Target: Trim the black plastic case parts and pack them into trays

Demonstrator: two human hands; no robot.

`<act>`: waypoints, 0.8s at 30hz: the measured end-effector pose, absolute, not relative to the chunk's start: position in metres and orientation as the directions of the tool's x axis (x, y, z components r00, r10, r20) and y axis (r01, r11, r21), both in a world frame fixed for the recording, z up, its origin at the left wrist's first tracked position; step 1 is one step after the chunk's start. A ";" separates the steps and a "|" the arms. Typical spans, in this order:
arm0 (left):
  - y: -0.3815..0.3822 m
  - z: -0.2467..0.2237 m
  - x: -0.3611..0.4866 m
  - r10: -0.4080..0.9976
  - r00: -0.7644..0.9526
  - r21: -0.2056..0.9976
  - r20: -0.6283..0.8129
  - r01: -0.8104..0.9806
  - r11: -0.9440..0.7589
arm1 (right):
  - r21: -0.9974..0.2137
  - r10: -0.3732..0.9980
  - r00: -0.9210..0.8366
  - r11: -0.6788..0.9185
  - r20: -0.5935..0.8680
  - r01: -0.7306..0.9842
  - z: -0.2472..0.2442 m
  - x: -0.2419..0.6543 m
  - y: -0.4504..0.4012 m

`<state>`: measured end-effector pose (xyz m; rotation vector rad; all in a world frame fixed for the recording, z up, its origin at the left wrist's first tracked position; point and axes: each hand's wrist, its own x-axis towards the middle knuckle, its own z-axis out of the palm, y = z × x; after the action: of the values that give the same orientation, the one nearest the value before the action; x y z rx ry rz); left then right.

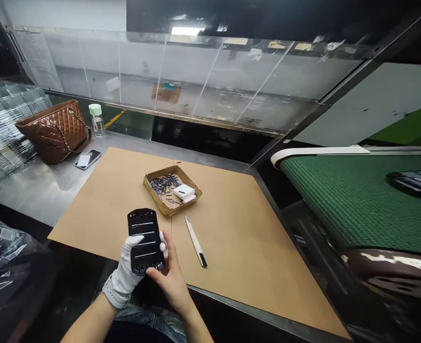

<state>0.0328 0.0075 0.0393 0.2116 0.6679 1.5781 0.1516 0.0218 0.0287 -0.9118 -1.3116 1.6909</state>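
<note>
A black plastic panel (146,236) with rounded corners and several raised ridges is held up over the front edge of the table. My left hand (126,267), in a white glove, is closed around it, thumb on its face and fingertips showing at the right side. My bare right hand (173,274) grips its lower right corner, with the thumb at the bottom edge. Beyond the panel lies a shallow brown tray (165,209) with many small dark strips (162,183) and a white block (184,191) in it. A white utility knife (195,240) rests to the right.
Brown cardboard (239,238) covers the table. At the far left stand a brown handbag (58,128), a phone (88,159) and a bottle (96,120). On the right, a green conveyor belt (356,200) carries a dark part (415,183). Plastic wrapping (6,257) hangs at lower left.
</note>
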 end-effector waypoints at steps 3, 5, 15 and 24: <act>0.006 0.045 0.036 0.979 -0.040 0.614 -0.198 -0.784 0.092 | -0.957 0.909 -0.407 -0.186 -0.082 -0.221 0.028 0.143 0.023; 0.006 0.044 0.037 0.983 -0.015 0.658 -0.181 -0.745 0.110 | -0.963 0.915 -0.391 -0.188 -0.101 -0.193 0.028 0.141 0.024; 0.009 0.047 0.045 0.928 -0.192 0.482 -0.319 -0.876 -0.016 | -0.994 0.938 -0.344 0.080 0.049 0.078 0.016 0.138 0.023; 0.010 0.040 0.048 0.903 -0.223 0.453 -0.367 -0.891 -0.036 | -0.980 0.948 -0.312 0.117 0.063 0.158 0.007 0.129 0.020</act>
<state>0.0475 0.0098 0.0404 0.0226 0.7030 1.6524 0.1289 0.0195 0.0070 -1.1043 -1.6131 1.2739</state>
